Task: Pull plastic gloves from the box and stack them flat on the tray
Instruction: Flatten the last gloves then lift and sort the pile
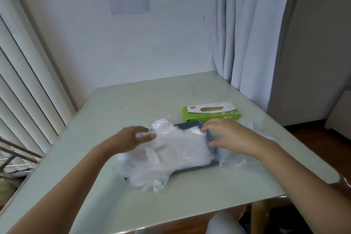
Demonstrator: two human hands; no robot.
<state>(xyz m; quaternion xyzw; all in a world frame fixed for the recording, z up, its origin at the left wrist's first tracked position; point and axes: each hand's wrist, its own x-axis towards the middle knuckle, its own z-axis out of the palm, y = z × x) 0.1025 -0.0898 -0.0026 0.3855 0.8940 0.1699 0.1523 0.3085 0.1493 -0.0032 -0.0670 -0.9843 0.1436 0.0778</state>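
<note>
View from a head-worn camera, looking down at a pale green table [133,104] set against a white wall. A dark grey tray [199,169] sits near the middle, almost covered by a thick, rumpled stack of clear plastic gloves [171,154]. The stack spills over the tray's left and near edges.

The left hand [136,138] lies against the stack's far-left edge. Its fingers are nearly straight, and a little film drapes over the fingertips. The right hand [228,137] arches over the tray's right rim, fingertips down on the gloves' far-right corner and thumb against the rim. Neither hand clearly grips anything.

More loose plastic film [239,159] lies on the table just right of the tray. The green glove box [210,113] lies flat behind the tray, its oval opening facing up with no glove sticking out.

The step in hand looks like squaring and flattening the stack. The next move likely calls for smoothing the overhang inward, then reaching to the box or the loose film.
</note>
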